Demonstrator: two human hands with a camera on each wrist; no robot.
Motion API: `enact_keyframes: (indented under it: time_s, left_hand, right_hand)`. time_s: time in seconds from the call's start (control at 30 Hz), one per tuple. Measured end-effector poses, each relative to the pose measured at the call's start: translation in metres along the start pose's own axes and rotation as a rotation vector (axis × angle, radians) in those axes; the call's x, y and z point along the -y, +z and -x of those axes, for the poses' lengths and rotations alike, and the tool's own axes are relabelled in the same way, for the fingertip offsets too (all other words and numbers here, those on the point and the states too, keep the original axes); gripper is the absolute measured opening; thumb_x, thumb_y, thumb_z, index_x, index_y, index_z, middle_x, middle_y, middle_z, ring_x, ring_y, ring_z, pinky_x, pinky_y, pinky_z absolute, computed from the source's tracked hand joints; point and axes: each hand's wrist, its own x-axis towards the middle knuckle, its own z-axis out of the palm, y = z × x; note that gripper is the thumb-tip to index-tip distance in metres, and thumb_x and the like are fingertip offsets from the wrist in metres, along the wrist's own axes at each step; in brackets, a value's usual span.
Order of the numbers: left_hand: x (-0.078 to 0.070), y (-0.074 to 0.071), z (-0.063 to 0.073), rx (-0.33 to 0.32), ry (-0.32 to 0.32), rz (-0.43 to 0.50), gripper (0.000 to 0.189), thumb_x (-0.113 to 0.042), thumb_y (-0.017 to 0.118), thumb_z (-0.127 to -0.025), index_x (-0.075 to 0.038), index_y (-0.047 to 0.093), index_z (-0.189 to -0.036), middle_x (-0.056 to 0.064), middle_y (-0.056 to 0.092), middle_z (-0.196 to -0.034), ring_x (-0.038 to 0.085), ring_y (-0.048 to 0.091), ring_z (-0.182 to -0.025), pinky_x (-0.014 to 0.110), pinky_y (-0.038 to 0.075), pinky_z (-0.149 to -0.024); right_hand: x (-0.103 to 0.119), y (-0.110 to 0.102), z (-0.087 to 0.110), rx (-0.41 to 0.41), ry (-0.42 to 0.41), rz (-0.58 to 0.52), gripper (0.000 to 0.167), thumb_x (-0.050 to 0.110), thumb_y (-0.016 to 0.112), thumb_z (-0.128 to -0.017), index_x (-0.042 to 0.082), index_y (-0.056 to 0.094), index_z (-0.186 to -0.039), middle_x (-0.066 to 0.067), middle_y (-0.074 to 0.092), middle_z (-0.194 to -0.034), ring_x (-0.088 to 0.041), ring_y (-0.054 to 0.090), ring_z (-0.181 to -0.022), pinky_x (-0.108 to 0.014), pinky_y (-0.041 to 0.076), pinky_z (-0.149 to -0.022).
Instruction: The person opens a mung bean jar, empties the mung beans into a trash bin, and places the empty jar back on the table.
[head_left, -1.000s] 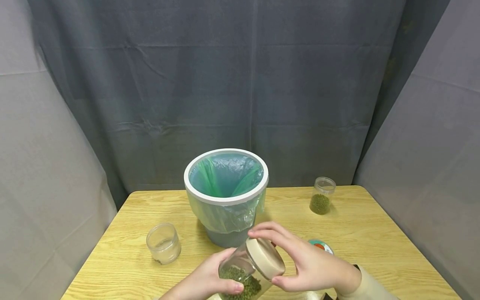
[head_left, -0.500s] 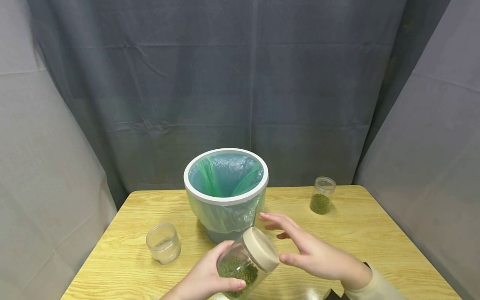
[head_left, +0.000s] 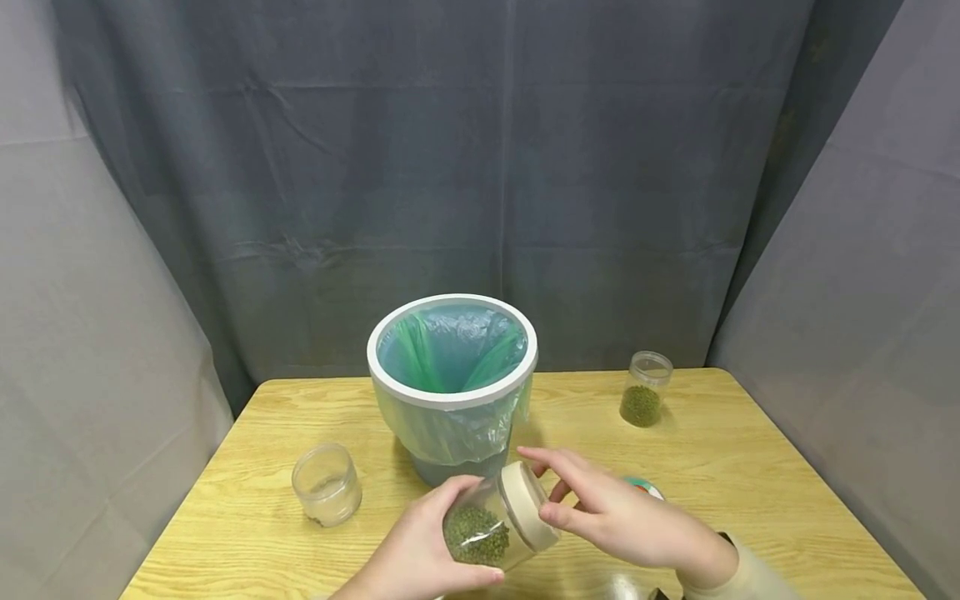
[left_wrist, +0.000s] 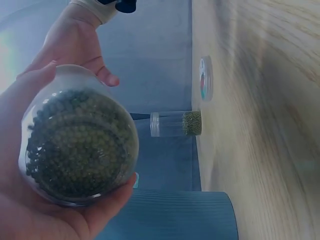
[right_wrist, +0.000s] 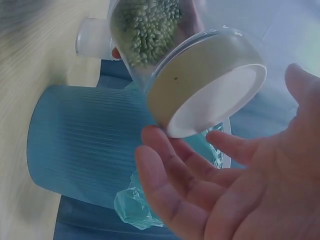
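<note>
Jar (head_left: pixel 495 523) tips flatter in left grip (head_left: pixel 429 546), lid (head_left: pixel 526 510) perhaps touching right fingertips (right_wrist: pixel 155 137).

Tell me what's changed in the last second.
The right hand let go of the lid and is now close beside it; whether they touch is unclear. The jar, held in the left hand, has tipped further over toward the right. The lid is still on it, and the bin, clear cup and far jar stayed put.
</note>
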Motion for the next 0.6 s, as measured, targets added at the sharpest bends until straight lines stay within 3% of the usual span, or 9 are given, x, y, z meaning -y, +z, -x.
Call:
enact_keyframes:
  time_s: [0.17,0.37,0.6]
  left_hand:
    - [0.001,0.002,-0.001,-0.007,0.008,-0.030,0.083,-0.044,0.095,-0.070,-0.024,0.054,-0.139,-0.006,0.067,-0.130,0.008,0.063,-0.116,0.034,0.053,-0.100]
    - [0.000,-0.001,-0.002,0.024,-0.010,0.013,0.082,-0.046,0.094,-0.071,-0.023,0.055,-0.139,-0.008,0.067,-0.128,0.007,0.063,-0.114,0.033,0.052,-0.099]
    - [-0.001,-0.009,0.000,0.109,-0.033,0.100,0.075,-0.043,0.091,-0.074,-0.025,0.057,-0.138,-0.005,0.069,-0.126,0.007,0.063,-0.113,0.031,0.050,-0.098]
  right_hand:
    - [0.001,0.005,0.000,-0.017,0.016,0.025,0.065,0.036,0.066,-0.101,0.021,0.037,-0.157,-0.005,0.052,-0.135,-0.004,0.059,-0.099,-0.024,0.054,-0.073]
    - [0.001,0.011,0.000,-0.056,-0.004,0.074,0.070,0.046,0.070,-0.097,0.022,0.040,-0.155,0.001,0.053,-0.130,-0.002,0.059,-0.097,-0.024,0.053,-0.077]
    - [-0.003,0.010,-0.001,-0.087,-0.146,0.142,0.073,0.045,0.075,-0.093,0.023,0.042,-0.154,0.009,0.050,-0.131,-0.001,0.056,-0.100,-0.025,0.053,-0.080]
